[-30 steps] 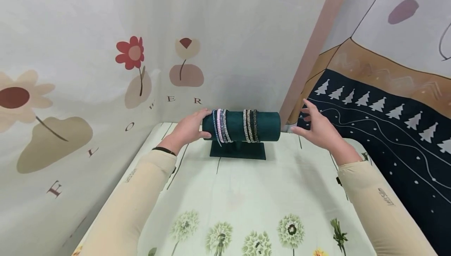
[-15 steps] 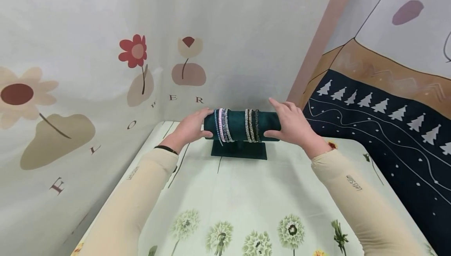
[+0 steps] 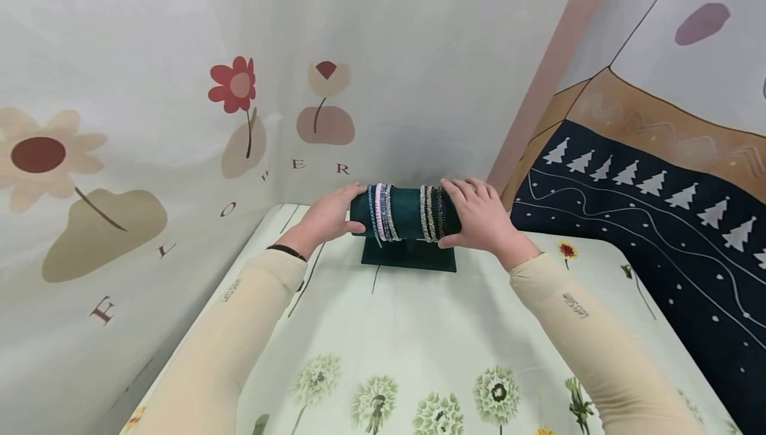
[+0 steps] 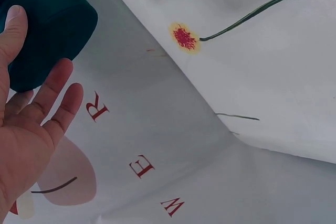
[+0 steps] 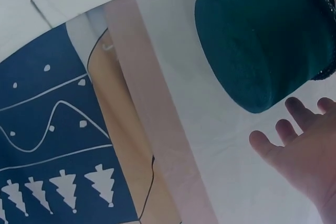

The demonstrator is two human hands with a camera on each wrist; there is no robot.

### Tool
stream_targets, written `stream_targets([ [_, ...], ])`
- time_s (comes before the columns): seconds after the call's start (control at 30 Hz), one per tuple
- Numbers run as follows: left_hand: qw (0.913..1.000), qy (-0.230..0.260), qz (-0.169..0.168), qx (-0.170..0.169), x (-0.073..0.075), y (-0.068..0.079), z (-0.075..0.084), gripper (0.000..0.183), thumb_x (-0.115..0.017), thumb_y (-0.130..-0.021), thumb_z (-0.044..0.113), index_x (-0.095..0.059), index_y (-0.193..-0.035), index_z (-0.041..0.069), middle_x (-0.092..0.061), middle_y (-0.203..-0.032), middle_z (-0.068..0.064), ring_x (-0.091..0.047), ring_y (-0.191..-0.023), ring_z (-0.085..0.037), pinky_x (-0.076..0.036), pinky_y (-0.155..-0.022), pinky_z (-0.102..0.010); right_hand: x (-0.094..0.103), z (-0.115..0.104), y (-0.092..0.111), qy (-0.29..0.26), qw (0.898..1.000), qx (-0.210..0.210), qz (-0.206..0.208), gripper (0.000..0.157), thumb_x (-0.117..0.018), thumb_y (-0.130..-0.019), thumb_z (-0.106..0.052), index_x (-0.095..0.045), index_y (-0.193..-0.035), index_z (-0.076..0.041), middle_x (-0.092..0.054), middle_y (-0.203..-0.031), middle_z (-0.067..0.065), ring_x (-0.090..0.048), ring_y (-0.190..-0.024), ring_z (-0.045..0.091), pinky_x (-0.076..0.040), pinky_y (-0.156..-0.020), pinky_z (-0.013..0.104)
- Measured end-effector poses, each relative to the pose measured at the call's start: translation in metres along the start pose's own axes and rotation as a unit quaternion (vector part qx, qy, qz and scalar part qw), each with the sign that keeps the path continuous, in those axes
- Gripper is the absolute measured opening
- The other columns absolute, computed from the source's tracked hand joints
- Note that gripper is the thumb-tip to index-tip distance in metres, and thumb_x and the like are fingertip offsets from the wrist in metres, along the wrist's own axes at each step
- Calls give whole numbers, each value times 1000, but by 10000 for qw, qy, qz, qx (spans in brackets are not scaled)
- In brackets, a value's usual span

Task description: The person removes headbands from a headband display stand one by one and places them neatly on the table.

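Observation:
A dark green bracelet stand (image 3: 407,209), a padded roll on a flat base, stands at the back of the table in the head view. Blue, pink and grey bracelets (image 3: 381,212) circle its left part; silver and black ones (image 3: 425,214) circle the right part. My left hand (image 3: 326,217) holds the roll's left end, thumb in front, fingers behind. Farther right, my right hand (image 3: 481,215) spans the roll at the outermost dark bracelet (image 3: 441,212), fingertips at its top and thumb at its lower edge. In the right wrist view, the outer fingers (image 5: 285,129) stand apart from the roll.
A pale cloth printed with dandelions covers the table (image 3: 407,328). Close behind the stand hangs a white curtain (image 3: 419,89) with printed flowers and letters. Beyond the table's right edge is a dark blue cloth (image 3: 622,222) with white trees.
My right hand has moved left from beside the stand, over its right end, to the outermost dark bracelet. The left hand has kept its hold on the left end.

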State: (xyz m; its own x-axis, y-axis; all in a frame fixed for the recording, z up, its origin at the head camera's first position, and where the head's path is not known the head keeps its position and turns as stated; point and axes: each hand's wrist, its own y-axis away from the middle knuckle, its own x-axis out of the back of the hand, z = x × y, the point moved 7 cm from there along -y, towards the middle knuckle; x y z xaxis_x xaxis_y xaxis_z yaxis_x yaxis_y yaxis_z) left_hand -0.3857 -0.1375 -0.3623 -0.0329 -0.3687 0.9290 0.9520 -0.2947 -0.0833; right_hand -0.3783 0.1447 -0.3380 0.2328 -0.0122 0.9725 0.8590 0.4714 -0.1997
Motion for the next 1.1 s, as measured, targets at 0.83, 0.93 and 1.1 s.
stream_targets([
  [0.83, 10000, 44, -54, -18, 0, 1, 1, 90, -83, -96, 31, -32, -169, 17, -26, -179, -12, -32, -163, -37, -32, -133, -54, -10, -4, -3, 160, 9996, -138, -198, 140, -91, -69, -73, -15, -172, -15, -25, -175, 21, -16, -162, 48, -19, -131, 72],
  [0.93, 10000, 32, -56, -30, 0, 1, 1, 89, -82, -96, 31, -32, -169, 17, -26, -178, -12, -32, -163, -37, -32, -133, -54, -11, -4, -5, 185, 9995, -184, -200, 140, -90, -69, -73, -15, -172, -15, -24, -175, 21, -16, -162, 48, -18, -131, 73],
  [1.1, 10000, 7, -51, -53, 0, 1, 1, 89, -82, -96, 31, -33, -169, 16, -26, -178, -13, -32, -163, -37, -32, -133, -55, -12, -4, -6, 226, 9993, -217, -201, 140, -90, -69, -73, -15, -172, -16, -25, -175, 21, -16, -162, 48, -18, -131, 74],
])
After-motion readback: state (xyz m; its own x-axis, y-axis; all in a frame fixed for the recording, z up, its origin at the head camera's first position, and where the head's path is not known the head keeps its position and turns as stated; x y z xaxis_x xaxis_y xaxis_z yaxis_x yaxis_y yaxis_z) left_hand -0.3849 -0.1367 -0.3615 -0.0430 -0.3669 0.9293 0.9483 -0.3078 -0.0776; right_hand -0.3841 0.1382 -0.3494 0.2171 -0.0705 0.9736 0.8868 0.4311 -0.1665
